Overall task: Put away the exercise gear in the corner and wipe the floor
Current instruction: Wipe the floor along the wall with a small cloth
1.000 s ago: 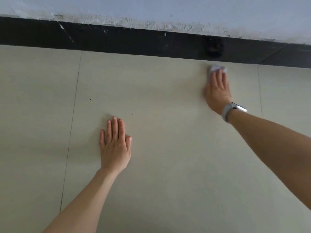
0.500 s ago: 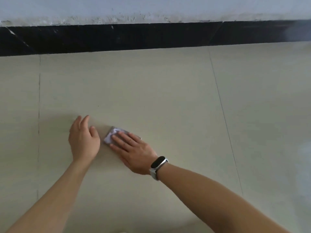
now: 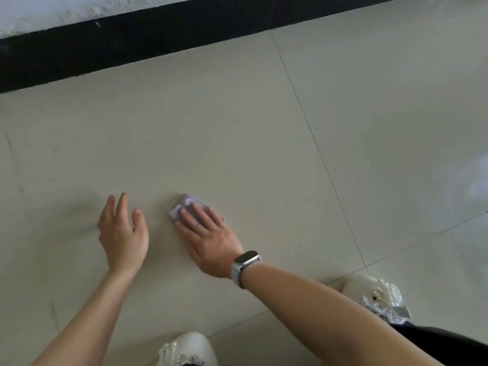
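The right hand [image 3: 211, 239] lies flat with straight fingers pressing a small pale lilac wiping cloth [image 3: 182, 207] onto the beige tiled floor [image 3: 237, 122]; its grip is spread, not curled round the cloth. The left hand [image 3: 122, 236] rests just beside it, fingers relaxed and apart, holding nothing. A grey-strapped smartwatch [image 3: 244, 262] sits on the right wrist (screen dark). Two white beaded shoes [image 3: 380, 294] stand on the floor near the bottom edge. A black skirting band [image 3: 132, 40] runs along the white wall [image 3: 52, 11].

Small pale lilac wipe [image 3: 184, 207], crumpled, flat on the floor [image 3: 237, 133], partly covered by fingers pressing it down. Floor: beige glossy tiles, thin dark grout lines. Wipe lies well clear of the black skirting band [image 3: 132, 40], on its near side.
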Available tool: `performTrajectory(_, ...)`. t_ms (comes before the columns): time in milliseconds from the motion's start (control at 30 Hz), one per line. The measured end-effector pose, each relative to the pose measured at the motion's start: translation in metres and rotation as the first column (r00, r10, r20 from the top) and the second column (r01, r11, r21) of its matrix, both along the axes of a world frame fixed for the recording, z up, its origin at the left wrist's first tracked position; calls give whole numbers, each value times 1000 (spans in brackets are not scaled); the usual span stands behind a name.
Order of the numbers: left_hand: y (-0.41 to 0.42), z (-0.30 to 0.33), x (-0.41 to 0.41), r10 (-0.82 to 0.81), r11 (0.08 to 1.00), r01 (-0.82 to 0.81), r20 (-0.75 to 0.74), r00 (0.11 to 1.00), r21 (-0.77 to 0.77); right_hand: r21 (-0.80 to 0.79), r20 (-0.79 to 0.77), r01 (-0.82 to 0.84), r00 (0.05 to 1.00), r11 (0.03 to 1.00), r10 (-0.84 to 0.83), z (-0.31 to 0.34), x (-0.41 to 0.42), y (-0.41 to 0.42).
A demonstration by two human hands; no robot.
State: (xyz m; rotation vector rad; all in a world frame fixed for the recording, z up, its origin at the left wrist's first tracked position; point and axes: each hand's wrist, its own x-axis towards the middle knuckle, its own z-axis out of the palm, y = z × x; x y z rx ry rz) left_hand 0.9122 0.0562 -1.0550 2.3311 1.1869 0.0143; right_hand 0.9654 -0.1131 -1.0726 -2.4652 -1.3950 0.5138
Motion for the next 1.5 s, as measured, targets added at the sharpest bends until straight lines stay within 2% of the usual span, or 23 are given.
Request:
performTrajectory(67, 3, 5, -2, -33, 999, 36, -88, 996, 24, -86, -41, -363, 932, 928, 360, 1, -23, -18)
performTrajectory(133, -9, 4, -3, -171, 984, 177, -183, 968, 18, -127, -4, -366, 930, 922, 368, 0, -12, -65)
performTrajectory(200, -32, 0, 1, -352, 933, 358, -241, 904, -17, -158, 54, -78, 995, 984, 88, 0, 13, -127)
performTrajectory(267, -60, -6, 5, -473, 878, 476, -262, 841, -56, -210, 98, 337, 941, 918, -323, 8, 47, -187)
performTrajectory(333, -83, -8, 14, -504, 862, 499, -249, 827, -88, -289, 15, 746, 631, 601, -776, 21, 76, -219)
performTrajectory(400, -94, -11, 23, -516, 855, 511, -220, 828, -83, -299, -19, 891, 351, 340, -936, 24, 80, -212)
performTrajectory(433, -94, -11, 26, -520, 853, 517, -203, 830, -69, -298, 7, 890, 364, 346, -931, 20, 71, -199)
performTrajectory(500, -89, -12, 35, -494, 868, 496, -179, 851, -37, -223, 28, 776, 610, 590, -792, 8, 32, -169)
performTrajectory(600, -83, -9, 53, -478, 876, 482, -158, 864, -13, -96, 11, 186, 982, 978, -186, 2, -33, -129)
performTrajectory(700, -87, -5, 66, -556, 826, 564, -166, 814, -3, -97, 3, -263, 964, 960, 265, -2, -19, -145)
performTrajectory(767, -96, -3, 72, -595, 798, 602, -187, 782, -20, -143, 62, -151, 985, 978, 162, -3, 22, -180)
performTrajectory(833, -109, -3, 79, -609, 788, 613, -219, 762, -57, -208, 81, 259, 966, 943, -247, -2, 76, -231)
performTrajectory(867, -116, -2, 82, -619, 780, 621, -233, 750, -76, -248, 84, 492, 869, 834, -488, 1, 104, -260)
performTrajectory(933, -129, -2, 88, -648, 754, 651, -258, 716, -87, -314, 64, 828, 506, 464, -860, 11, 160, -305)
performTrajectory(1000, -139, -4, 94, -658, 742, 665, -283, 698, -85, -340, 37, 937, 100, 82, -994, 19, 205, -318)
performTrajectory(1033, -143, -4, 98, -663, 735, 673, -293, 689, -80, -333, 45, 943, 16, 0, -999, 19, 219, -308)
performTrajectory(1067, -145, -5, 101, -666, 729, 681, -302, 682, -69, -311, 57, 950, 53, 32, -997, 15, 228, -292)
performTrajectory(1133, -148, -5, 107, -656, 732, 678, -326, 681, -58, -189, 61, 897, 417, 400, -907, 1, 221, -247)
performTrajectory(1200, -148, -3, 111, -641, 742, 666, -362, 677, -69, -61, 48, 508, 861, 859, -506, -7, 187, -198)
performTrajectory(1233, -147, -1, 113, -635, 743, 665, -384, 670, -69, -22, 78, 235, 969, 972, -233, -9, 167, -184)
performTrajectory(1300, -146, 4, 116, -621, 747, 661, -437, 650, -78, 14, 81, -121, 990, 993, 120, -14, 159, -188)
performTrajectory(1367, -147, 14, 121, -588, 767, 638, -470, 658, -67, 8, 94, -180, 979, 984, 179, -19, 190, -214)
performTrajectory(1500, -162, 39, 144, -528, 791, 612, -508, 681, -2, -47, 51, 374, 927, 926, -372, -9, 298, -288)
